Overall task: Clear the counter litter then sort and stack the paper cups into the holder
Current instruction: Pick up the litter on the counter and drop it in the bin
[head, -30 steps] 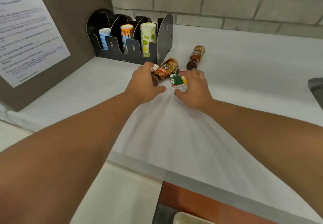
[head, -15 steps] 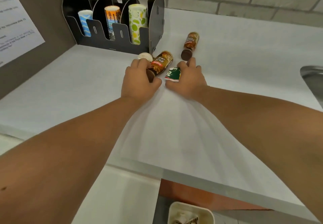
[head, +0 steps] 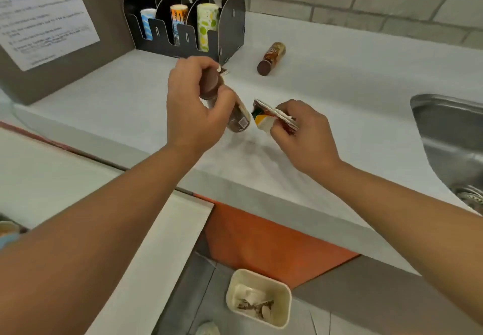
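My left hand grips a brown paper cup stack and holds it above the white counter. My right hand pinches a flattened green, orange and white carton scrap, also lifted off the counter. Another brown cup stack lies on its side farther back. The black cup holder stands at the back left with a blue stack, an orange stack and a green-dotted stack in its slots. A small scrap peeks out behind my left hand.
A cream waste bin with litter in it sits on the floor below the counter edge. A steel sink is at the right. A printed notice hangs on the grey panel at the left. A brick wall runs behind.
Both hands have lifted off the counter and pulled back toward me, the left with the brown cup stack, the right with the flattened carton scrap. The view has dropped to show the bin.
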Demonstrator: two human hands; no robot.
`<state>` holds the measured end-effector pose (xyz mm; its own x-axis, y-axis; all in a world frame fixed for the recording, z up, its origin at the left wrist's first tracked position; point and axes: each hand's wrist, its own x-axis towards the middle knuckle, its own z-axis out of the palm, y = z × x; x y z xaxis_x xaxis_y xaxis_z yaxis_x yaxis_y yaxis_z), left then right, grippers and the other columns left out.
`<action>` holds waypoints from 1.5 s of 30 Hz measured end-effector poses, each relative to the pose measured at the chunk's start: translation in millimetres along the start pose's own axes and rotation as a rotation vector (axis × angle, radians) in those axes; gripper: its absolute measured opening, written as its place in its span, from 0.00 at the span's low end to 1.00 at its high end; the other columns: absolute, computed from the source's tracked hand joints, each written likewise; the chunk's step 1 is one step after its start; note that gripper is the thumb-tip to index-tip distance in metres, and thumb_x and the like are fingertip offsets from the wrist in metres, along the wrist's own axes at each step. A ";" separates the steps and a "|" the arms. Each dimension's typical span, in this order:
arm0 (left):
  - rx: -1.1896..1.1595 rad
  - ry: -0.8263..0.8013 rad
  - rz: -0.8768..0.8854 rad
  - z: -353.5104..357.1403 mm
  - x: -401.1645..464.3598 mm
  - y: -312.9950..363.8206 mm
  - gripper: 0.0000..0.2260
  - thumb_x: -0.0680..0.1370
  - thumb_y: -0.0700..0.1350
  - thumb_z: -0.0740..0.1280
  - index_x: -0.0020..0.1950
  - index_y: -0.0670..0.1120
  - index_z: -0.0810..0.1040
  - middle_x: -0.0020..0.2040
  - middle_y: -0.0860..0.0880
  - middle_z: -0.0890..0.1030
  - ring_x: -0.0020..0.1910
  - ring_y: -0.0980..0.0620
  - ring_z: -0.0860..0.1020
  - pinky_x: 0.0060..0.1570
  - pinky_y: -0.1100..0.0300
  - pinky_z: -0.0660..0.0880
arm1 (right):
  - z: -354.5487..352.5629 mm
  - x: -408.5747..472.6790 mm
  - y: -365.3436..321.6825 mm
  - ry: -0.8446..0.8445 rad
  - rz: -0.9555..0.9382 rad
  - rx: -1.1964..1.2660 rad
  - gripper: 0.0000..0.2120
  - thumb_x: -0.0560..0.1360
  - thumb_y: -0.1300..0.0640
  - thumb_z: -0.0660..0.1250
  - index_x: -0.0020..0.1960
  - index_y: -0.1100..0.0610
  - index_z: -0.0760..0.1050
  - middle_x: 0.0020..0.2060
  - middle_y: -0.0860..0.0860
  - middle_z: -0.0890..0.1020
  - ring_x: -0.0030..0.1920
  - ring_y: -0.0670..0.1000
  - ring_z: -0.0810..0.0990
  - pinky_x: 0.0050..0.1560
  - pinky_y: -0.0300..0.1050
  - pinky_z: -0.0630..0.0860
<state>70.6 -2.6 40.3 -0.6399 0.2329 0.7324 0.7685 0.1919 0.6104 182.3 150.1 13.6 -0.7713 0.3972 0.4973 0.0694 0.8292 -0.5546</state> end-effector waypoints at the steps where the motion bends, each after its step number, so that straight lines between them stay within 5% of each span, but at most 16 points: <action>1: -0.006 0.010 0.023 -5.0 -9.5 15.3 0.13 0.71 0.44 0.63 0.52 0.41 0.76 0.43 0.50 0.72 0.43 0.50 0.72 0.42 0.52 0.75 | -6.8 -17.2 -5.2 0.006 -0.026 0.004 0.10 0.73 0.49 0.63 0.48 0.55 0.76 0.40 0.47 0.77 0.38 0.50 0.75 0.37 0.46 0.72; 12: -0.135 -0.200 0.123 -25.3 -144.1 66.1 0.10 0.68 0.39 0.63 0.46 0.37 0.74 0.37 0.51 0.68 0.34 0.44 0.71 0.33 0.45 0.69 | -4.5 -185.8 18.9 -0.258 -0.186 -0.064 0.09 0.69 0.47 0.65 0.38 0.53 0.72 0.34 0.47 0.75 0.31 0.48 0.74 0.28 0.41 0.68; 17: -0.046 -0.361 0.018 -15.2 -231.2 28.2 0.11 0.70 0.44 0.65 0.49 0.40 0.74 0.40 0.48 0.72 0.39 0.47 0.73 0.37 0.49 0.72 | 61.6 -270.1 85.0 -0.611 0.106 -0.143 0.11 0.71 0.49 0.66 0.40 0.49 0.64 0.37 0.46 0.71 0.35 0.52 0.72 0.33 0.48 0.68; 21: 0.059 -0.481 -0.149 7.2 -311.6 -24.4 0.12 0.72 0.48 0.67 0.54 0.45 0.74 0.46 0.51 0.73 0.46 0.51 0.74 0.43 0.55 0.74 | 127.8 -322.3 144.2 -0.742 0.303 -0.131 0.06 0.71 0.56 0.66 0.41 0.51 0.68 0.40 0.49 0.73 0.40 0.52 0.72 0.37 0.47 0.68; 25: 0.138 -0.589 -0.291 45.2 -390.9 -93.6 0.14 0.74 0.50 0.69 0.57 0.48 0.74 0.50 0.53 0.73 0.51 0.53 0.74 0.48 0.54 0.76 | 198.6 -381.7 205.6 -0.743 0.515 -0.110 0.05 0.71 0.60 0.66 0.40 0.51 0.72 0.42 0.52 0.78 0.42 0.56 0.78 0.42 0.52 0.76; 32: 0.194 -0.749 -0.415 119.6 -511.7 -210.9 0.13 0.72 0.53 0.69 0.54 0.51 0.75 0.50 0.52 0.74 0.50 0.50 0.75 0.48 0.50 0.76 | 300.9 -453.9 291.5 -0.726 0.721 -0.128 0.11 0.74 0.62 0.62 0.55 0.58 0.79 0.51 0.55 0.80 0.50 0.57 0.79 0.42 0.38 0.67; 35: 0.204 -0.814 -0.452 139.1 -549.7 -243.3 0.15 0.71 0.50 0.71 0.55 0.49 0.75 0.51 0.50 0.75 0.50 0.49 0.76 0.49 0.53 0.75 | 333.3 -476.4 319.0 -0.755 0.798 -0.107 0.14 0.75 0.60 0.64 0.60 0.58 0.77 0.56 0.56 0.80 0.54 0.56 0.79 0.49 0.40 0.72; 39: 0.251 -0.955 -0.522 157.2 -588.0 -273.6 0.19 0.73 0.52 0.72 0.61 0.48 0.74 0.57 0.48 0.76 0.54 0.48 0.76 0.54 0.55 0.74 | 356.4 -492.1 339.4 -0.777 0.767 -0.115 0.19 0.74 0.62 0.65 0.65 0.56 0.74 0.63 0.54 0.77 0.61 0.55 0.76 0.61 0.44 0.73; 45: 0.272 -1.101 -0.717 162.8 -592.9 -273.8 0.28 0.77 0.51 0.70 0.74 0.48 0.65 0.69 0.46 0.73 0.63 0.45 0.76 0.62 0.52 0.74 | 343.4 -481.8 330.2 -0.717 0.664 -0.062 0.17 0.75 0.59 0.67 0.63 0.55 0.76 0.62 0.52 0.77 0.59 0.53 0.77 0.58 0.41 0.71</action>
<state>239.8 -38.0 -610.2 -0.6632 0.6181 -0.4221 0.3249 0.7457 0.5817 359.5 97.5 -638.2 -0.7634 0.4749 -0.4379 0.6459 0.5507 -0.5288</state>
